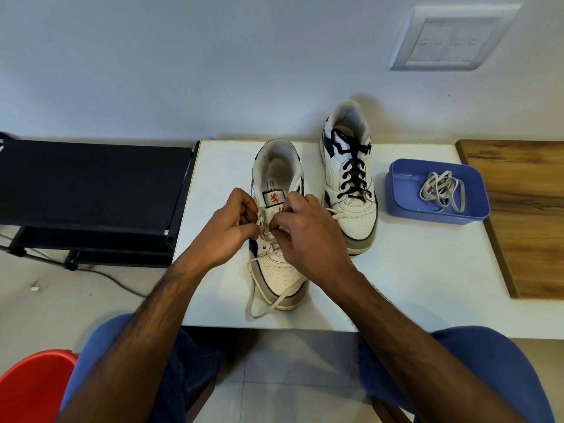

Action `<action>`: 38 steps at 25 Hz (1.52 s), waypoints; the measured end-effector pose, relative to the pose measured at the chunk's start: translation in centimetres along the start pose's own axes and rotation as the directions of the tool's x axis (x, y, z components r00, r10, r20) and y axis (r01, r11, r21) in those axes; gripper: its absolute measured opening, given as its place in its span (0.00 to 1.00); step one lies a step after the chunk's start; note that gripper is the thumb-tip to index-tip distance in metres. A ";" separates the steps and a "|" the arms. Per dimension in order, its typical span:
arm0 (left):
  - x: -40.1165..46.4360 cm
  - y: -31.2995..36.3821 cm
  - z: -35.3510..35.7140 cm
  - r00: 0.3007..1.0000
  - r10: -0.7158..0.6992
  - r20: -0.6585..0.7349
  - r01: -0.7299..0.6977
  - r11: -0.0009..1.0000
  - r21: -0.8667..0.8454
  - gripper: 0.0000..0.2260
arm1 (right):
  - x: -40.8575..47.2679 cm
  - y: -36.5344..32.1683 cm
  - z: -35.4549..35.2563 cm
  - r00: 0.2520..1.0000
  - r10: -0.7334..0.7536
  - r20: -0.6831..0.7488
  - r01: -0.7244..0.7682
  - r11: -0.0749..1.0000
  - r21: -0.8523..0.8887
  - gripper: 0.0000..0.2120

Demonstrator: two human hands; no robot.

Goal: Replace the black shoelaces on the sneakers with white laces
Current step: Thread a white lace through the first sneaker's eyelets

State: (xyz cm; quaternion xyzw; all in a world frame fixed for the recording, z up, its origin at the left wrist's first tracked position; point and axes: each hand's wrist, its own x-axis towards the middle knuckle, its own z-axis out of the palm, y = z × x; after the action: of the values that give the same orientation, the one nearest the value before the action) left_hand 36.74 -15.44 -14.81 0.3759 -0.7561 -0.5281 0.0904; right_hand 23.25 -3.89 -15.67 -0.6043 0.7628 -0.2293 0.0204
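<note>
Head view: white tabletop [412, 270] against a grey wall [183, 71]; left hand [227, 230] and right hand [308, 236] pinch the white lace [268, 303] over the near sneaker [282, 276]; blue tray [406, 184] near the right edge.

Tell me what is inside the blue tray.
The blue tray holds one loose tangle of white lace lying on its floor. Nothing else shows in it, though its near wall hides a strip of the floor.

White table [412, 270] carries two sneakers [276, 239] and a blue tray [396, 196].
</note>
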 end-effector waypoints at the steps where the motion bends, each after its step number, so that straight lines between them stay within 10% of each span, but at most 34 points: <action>1: 0.0 0.0 0.0 1.000 0.001 0.006 -0.001 1.000 -0.001 0.14 | 0.0 0.0 0.1 1.000 0.015 0.001 -0.015 1.000 0.024 0.04; 18: 0.0 -1.6 -1.3 0.955 0.241 0.172 -0.294 0.848 0.441 0.06 | -0.6 -0.1 -0.4 0.989 0.037 0.142 -0.053 0.993 0.106 0.12; 26: -1.3 1.3 -2.5 0.980 0.170 -0.107 -0.196 0.923 -0.330 0.11 | -0.5 2.9 -3.2 0.945 0.209 0.252 -0.316 0.789 0.527 0.10; 32: -0.7 0.0 -2.0 0.982 0.075 0.174 -0.148 0.876 0.459 0.14 | -0.4 3.6 -4.6 0.887 0.256 0.385 -0.424 0.783 0.455 0.04; 38: -0.1 -1.0 -2.1 0.969 0.182 0.165 -0.231 0.902 0.364 0.10 | -0.1 4.0 -6.3 0.815 0.192 0.547 -0.532 0.622 0.574 0.22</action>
State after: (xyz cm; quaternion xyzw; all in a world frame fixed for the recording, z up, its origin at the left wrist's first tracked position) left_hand 38.41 -17.02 -14.81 0.2694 -0.8840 -0.3815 0.0227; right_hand 17.74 -1.08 -11.60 -0.4124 0.6988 -0.3526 0.4661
